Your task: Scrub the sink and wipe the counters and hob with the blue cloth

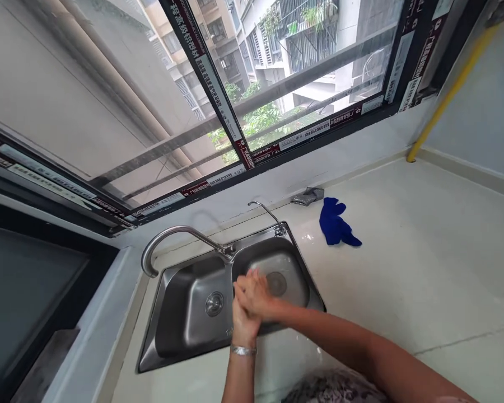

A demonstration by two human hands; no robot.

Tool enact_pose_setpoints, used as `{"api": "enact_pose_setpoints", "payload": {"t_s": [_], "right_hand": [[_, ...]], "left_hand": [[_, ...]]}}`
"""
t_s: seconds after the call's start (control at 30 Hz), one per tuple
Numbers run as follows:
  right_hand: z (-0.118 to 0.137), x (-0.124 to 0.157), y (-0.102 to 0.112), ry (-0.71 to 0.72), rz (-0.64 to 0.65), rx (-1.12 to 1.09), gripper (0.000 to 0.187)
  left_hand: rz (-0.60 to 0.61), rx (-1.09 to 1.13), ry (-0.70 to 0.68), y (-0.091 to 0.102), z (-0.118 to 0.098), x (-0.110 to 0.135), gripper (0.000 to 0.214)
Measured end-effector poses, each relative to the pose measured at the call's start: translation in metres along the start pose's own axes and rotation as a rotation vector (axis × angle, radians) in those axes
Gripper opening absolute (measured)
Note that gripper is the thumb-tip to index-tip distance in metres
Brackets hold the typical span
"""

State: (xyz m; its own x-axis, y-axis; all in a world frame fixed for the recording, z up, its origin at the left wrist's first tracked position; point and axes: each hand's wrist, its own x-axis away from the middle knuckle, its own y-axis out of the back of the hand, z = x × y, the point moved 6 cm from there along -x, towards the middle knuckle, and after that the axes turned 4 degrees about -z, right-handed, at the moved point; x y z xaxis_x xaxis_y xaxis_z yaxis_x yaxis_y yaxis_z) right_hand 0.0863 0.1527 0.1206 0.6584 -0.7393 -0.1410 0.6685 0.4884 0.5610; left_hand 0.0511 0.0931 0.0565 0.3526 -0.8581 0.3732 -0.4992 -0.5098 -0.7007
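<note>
My left hand (241,322) and my right hand (256,294) are pressed together over the double steel sink (185,319), above the divider between its two basins. The fingers of each hand wrap round the other hand, and nothing shows between them. A silver bracelet (243,350) sits on my left wrist. The curved main tap (172,235) swings out to the left, away from my hands, with no water visible. A smaller thin tap (269,215) stands at the sink's back right corner.
A blue cloth (336,224) lies on the pale counter (424,252) right of the sink, with a grey scourer (306,196) behind it by the wall. A large window runs along the back. A yellow pipe (449,95) rises in the right corner.
</note>
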Motion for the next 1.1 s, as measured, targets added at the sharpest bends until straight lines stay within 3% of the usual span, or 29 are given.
{"api": "enact_pose_setpoints", "payload": {"t_s": [0.07, 0.13, 0.3, 0.37, 0.43, 0.5, 0.6, 0.7, 0.8, 0.9, 1.1], "right_hand": [[-0.003, -0.021, 0.007, -0.059, 0.036, 0.049, 0.027], [-0.002, -0.029, 0.013, -0.069, -0.022, 0.062, 0.026], [0.021, 0.023, -0.003, 0.189, -0.140, -0.037, 0.021], [0.020, 0.032, -0.010, 0.165, -0.109, -0.057, 0.021], [0.013, 0.021, -0.011, 0.056, -0.057, -0.037, 0.026], [0.007, -0.001, -0.005, -0.026, -0.034, -0.019, 0.030], [0.010, -0.027, 0.015, -0.044, -0.101, -0.110, 0.030], [0.023, -0.028, 0.038, -0.002, -0.186, -0.361, 0.033], [0.033, -0.019, 0.058, 0.026, -0.217, -0.555, 0.034], [0.029, -0.014, 0.067, -0.009, -0.189, -0.592, 0.034], [0.009, -0.007, 0.066, -0.041, -0.170, -0.564, 0.032]], "left_hand": [[-0.033, 0.024, -0.044, 0.000, -0.003, 0.002, 0.043], [-0.064, 0.045, -0.070, 0.000, -0.007, 0.005, 0.044], [-0.186, 0.017, -0.191, 0.014, -0.011, 0.007, 0.043], [-0.171, 0.006, -0.215, 0.016, -0.006, 0.008, 0.053], [-0.158, -0.019, -0.202, 0.014, -0.001, 0.011, 0.057], [-0.142, -0.020, -0.173, 0.004, -0.003, 0.018, 0.050], [-0.070, 0.095, -0.152, -0.027, -0.021, 0.037, 0.044], [-0.020, 0.210, -0.161, -0.066, -0.044, 0.061, 0.058], [-0.069, 0.171, -0.187, -0.092, -0.055, 0.074, 0.067], [-0.090, 0.126, -0.202, -0.102, -0.053, 0.076, 0.073], [-0.017, 0.128, -0.131, -0.100, -0.042, 0.069, 0.079]]}}
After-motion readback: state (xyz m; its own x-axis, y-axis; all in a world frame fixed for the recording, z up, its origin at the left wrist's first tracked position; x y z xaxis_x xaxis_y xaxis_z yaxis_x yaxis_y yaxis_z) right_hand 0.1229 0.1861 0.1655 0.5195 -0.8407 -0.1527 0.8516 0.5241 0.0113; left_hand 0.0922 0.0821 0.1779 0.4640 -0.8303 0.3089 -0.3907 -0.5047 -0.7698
